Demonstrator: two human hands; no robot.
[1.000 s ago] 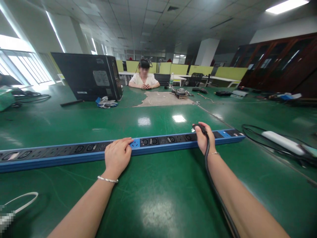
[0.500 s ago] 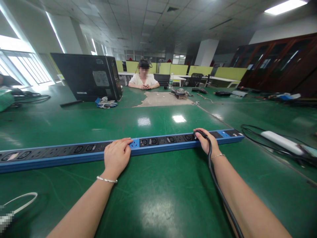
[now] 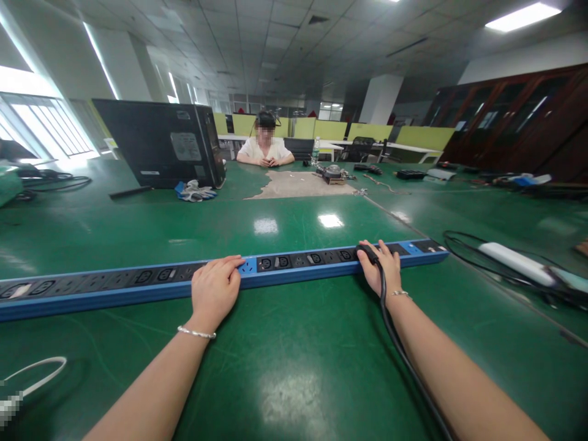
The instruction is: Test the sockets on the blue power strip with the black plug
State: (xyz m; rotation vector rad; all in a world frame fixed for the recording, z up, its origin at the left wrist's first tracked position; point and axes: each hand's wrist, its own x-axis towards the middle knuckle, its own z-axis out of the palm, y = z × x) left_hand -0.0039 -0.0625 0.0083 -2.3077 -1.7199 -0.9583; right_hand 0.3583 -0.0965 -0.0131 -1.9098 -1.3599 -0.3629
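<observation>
A long blue power strip with black sockets lies across the green table. My left hand rests over its middle, fingers bent together round its edges, beside a blue socket. Toward the strip's right end, my right hand is at a black plug, which sits on the strip's sockets; the thumb is on its near side and the fingers are spread beyond it. A thick black cable runs from the plug down along my right forearm. How far the plug is in cannot be seen.
A white power strip with black cables lies at the right. Farther back are a black computer case, gloves, a bottle and small metal parts. A person sits across the table. A white cable is at lower left.
The fingers of my right hand have loosened and spread from the plug, and the hand has turned more upright. My left hand stays on the strip. The view has shifted slightly.
</observation>
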